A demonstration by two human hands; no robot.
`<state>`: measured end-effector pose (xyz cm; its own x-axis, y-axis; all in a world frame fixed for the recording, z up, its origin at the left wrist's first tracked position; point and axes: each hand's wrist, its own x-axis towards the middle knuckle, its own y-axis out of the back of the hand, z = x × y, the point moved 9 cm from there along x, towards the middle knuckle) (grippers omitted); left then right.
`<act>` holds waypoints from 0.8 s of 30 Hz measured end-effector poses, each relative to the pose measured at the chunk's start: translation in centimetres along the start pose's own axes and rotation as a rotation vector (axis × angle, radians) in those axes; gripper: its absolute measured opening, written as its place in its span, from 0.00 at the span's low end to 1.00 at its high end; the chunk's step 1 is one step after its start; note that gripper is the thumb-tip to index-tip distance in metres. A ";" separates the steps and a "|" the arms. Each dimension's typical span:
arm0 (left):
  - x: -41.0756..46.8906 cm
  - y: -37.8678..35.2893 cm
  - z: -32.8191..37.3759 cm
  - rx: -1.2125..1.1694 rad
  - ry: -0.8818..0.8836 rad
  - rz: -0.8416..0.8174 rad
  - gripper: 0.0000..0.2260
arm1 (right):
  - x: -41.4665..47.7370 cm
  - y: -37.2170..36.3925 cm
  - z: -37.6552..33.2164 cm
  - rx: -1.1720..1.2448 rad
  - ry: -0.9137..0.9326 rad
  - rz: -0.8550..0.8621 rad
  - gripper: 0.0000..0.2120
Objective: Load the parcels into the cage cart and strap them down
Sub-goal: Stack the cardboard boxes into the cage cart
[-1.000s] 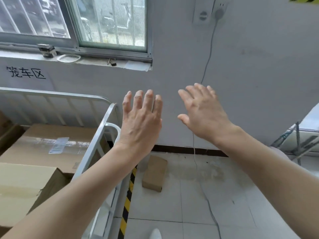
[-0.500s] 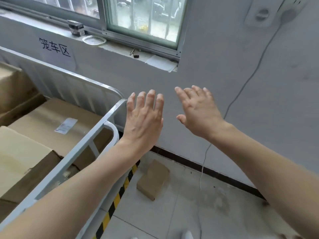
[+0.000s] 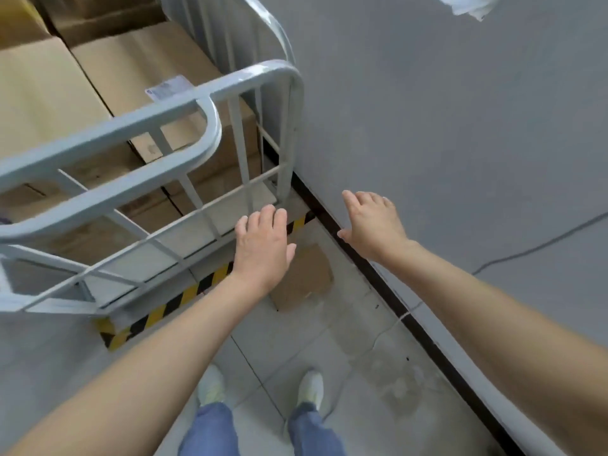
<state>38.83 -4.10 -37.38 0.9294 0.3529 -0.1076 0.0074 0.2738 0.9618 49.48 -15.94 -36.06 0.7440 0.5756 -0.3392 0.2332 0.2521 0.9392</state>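
A small brown cardboard parcel (image 3: 307, 279) lies flat on the tiled floor beside the wall. My left hand (image 3: 263, 248) hovers over its near-left part, fingers straight and holding nothing. My right hand (image 3: 373, 223) reaches out above and to the right of the parcel, fingers loose and empty. The white metal cage cart (image 3: 184, 103) stands at the left. Large brown boxes (image 3: 144, 67) fill it; one of them carries a white label (image 3: 169, 87).
A grey wall (image 3: 444, 126) with a dark skirting strip (image 3: 378, 278) runs along the right. A cable (image 3: 539, 245) hangs on the wall. Yellow-black hazard tape (image 3: 184, 296) marks the floor at the cart's edge. My two feet (image 3: 260, 386) stand on the tiles.
The view has tilted down from the window and wall to the floor. Both hands have dropped toward the small parcel, still empty with fingers extended.
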 end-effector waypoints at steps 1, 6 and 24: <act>0.5 -3.0 -0.9 -0.055 0.062 -0.048 0.24 | 1.2 -2.9 0.3 0.023 0.008 -0.026 0.29; 1.3 -19.4 -7.3 -0.442 0.477 -0.202 0.21 | 7.0 -19.6 2.1 0.101 0.011 -0.211 0.25; 5.8 -58.5 -16.9 -0.980 1.083 -0.477 0.33 | 21.8 -58.2 7.6 0.780 -0.584 -0.375 0.45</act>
<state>37.58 -2.94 -98.52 0.2025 0.4060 -0.8912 -0.4244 0.8565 0.2937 56.91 -23.97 -97.72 0.6789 0.0456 -0.7329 0.6968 -0.3547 0.6234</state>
